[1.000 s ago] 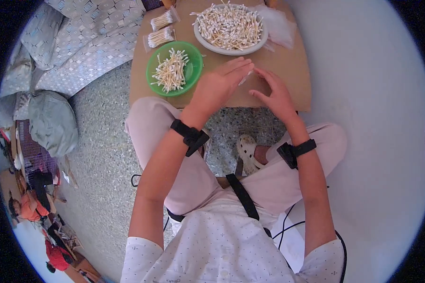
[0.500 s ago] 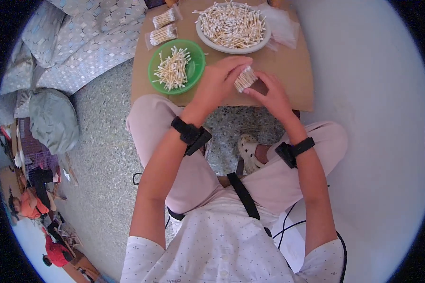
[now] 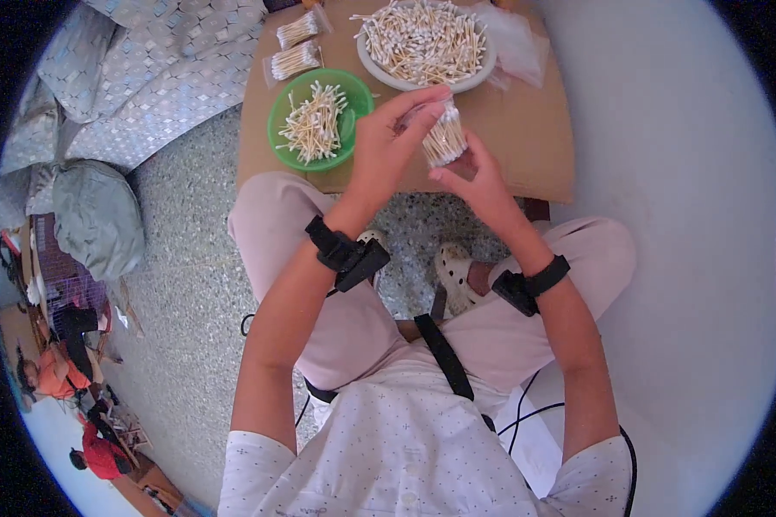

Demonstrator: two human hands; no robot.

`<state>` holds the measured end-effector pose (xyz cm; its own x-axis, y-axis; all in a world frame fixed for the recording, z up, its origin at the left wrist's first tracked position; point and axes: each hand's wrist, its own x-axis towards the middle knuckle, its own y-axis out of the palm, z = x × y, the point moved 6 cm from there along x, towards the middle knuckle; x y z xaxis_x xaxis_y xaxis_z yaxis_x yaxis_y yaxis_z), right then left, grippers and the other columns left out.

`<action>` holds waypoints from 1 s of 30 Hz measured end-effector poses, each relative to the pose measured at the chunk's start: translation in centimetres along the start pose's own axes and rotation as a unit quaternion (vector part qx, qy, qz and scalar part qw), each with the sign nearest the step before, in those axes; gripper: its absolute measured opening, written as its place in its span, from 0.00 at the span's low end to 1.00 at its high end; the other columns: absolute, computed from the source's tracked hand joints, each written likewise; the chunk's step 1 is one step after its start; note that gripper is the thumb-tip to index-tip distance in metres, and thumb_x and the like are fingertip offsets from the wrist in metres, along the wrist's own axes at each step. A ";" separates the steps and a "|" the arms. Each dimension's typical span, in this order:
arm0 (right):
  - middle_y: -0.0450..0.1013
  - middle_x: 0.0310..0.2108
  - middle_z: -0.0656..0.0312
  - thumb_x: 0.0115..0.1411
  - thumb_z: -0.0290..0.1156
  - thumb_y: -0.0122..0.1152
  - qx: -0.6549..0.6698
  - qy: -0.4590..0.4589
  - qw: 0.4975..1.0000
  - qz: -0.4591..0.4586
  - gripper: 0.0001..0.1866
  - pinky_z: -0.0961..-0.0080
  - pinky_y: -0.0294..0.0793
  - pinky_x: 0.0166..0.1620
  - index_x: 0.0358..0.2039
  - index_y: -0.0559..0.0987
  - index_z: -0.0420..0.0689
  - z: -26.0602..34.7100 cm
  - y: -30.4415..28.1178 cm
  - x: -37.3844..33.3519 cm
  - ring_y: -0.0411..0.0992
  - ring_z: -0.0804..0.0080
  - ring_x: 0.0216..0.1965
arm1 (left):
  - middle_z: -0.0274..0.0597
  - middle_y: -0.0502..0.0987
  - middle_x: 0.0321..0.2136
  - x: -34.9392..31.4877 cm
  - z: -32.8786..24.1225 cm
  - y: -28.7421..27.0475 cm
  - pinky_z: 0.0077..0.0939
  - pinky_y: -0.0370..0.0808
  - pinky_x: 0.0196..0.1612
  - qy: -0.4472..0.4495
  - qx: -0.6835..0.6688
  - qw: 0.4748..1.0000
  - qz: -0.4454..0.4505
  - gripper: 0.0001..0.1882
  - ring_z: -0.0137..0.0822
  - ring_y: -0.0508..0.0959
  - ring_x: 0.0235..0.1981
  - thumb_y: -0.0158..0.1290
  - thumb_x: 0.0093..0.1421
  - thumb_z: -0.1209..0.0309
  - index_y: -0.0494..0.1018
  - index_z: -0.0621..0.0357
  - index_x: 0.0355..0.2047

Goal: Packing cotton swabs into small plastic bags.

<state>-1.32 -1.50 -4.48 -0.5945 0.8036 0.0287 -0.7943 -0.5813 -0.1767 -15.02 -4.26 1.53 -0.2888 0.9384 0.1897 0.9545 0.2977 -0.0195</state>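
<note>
Packet of cotton swabs [image 3: 444, 142], clear and slightly tilted, is up between my hands over the near part of the brown tabletop [image 3: 535, 155]. My left hand [image 3: 388, 142] pinches its upper end between thumb and fingers. My right hand [image 3: 485, 181] curves around its lower right corner; whether it pinches there, I cannot tell. Left of my hands sits a green bowl [image 3: 351, 129] of loose swabs; beyond them, a heaped white bowl [image 3: 390, 80], with clear plastic bags [image 3: 522, 52] beside it.
</note>
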 end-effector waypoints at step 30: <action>0.70 0.44 0.64 0.62 0.40 0.53 0.346 0.092 0.924 -0.132 0.21 0.74 0.69 0.45 0.53 0.67 0.47 1.6 -1.7 4.3 0.69 0.76 0.41 | 0.35 0.78 0.31 1.6 0.6 -5.1 0.17 0.71 0.35 -0.036 0.063 0.991 -0.113 0.14 0.22 0.74 0.31 0.55 0.59 0.65 0.75 0.64 0.39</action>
<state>-2.72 2.75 -2.44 -0.3870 0.9007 -0.1976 -0.8367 -0.2529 0.4858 -20.38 -4.14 1.30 -0.5027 0.8541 0.1334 0.8495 0.5167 -0.1068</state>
